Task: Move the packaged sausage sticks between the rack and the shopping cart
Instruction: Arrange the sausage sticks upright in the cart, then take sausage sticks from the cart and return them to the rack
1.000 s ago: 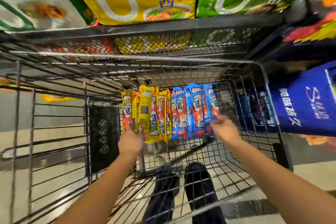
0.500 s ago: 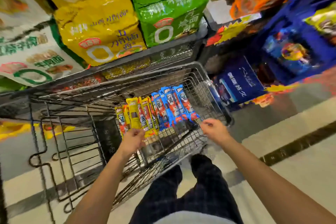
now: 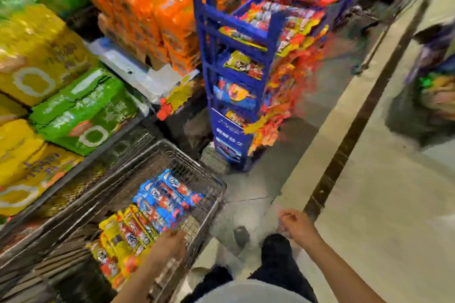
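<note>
Sausage sticks [image 3: 152,211] just beside left fingers [image 3: 178,234]

The wire cart [image 3: 192,158] stands on the floor [image 3: 369,204]. Blue sausage packs [image 3: 167,199] lie side by side toward its far end, with yellow packs [image 3: 123,236] just beside them, nearer its near edge.

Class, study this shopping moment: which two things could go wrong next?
1. The left hand is at the cart rim beside the yellow sausage packs; it might snag the wire.
2. The right hand is off the cart, so the cart could roll toward the blue rack.
</note>
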Demonstrator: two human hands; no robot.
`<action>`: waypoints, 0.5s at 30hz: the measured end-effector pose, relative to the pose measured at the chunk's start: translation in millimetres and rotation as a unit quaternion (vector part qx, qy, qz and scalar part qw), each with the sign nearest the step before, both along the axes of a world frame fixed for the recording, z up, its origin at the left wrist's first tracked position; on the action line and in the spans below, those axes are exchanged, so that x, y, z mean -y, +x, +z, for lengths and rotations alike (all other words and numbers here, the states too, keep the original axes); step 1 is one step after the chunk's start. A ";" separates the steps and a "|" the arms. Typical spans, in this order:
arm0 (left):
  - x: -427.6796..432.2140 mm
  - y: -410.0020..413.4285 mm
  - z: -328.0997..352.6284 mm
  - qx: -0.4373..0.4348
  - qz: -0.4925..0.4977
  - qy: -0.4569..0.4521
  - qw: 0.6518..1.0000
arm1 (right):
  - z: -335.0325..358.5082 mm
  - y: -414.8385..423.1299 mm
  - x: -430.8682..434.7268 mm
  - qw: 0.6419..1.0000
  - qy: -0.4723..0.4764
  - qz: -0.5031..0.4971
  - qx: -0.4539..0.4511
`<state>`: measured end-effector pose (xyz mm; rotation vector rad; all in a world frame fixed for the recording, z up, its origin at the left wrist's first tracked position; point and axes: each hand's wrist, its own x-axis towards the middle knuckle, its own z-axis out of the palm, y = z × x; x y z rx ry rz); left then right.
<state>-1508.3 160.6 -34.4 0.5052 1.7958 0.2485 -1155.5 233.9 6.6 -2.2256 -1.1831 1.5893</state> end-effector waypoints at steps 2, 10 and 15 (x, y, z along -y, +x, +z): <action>-35.3 42.7 18.1 0.000 -0.023 0.019 1.000 | 1.5 43.0 0.1 0.999 -0.013 -0.048 -0.014; -147.8 232.7 33.2 -0.021 -0.163 0.047 0.985 | -1.6 204.5 -5.9 0.977 -0.081 -0.191 -0.042; -213.1 350.1 68.2 0.016 -0.231 0.058 0.971 | 12.8 298.1 -55.4 0.963 -0.069 -0.258 -0.041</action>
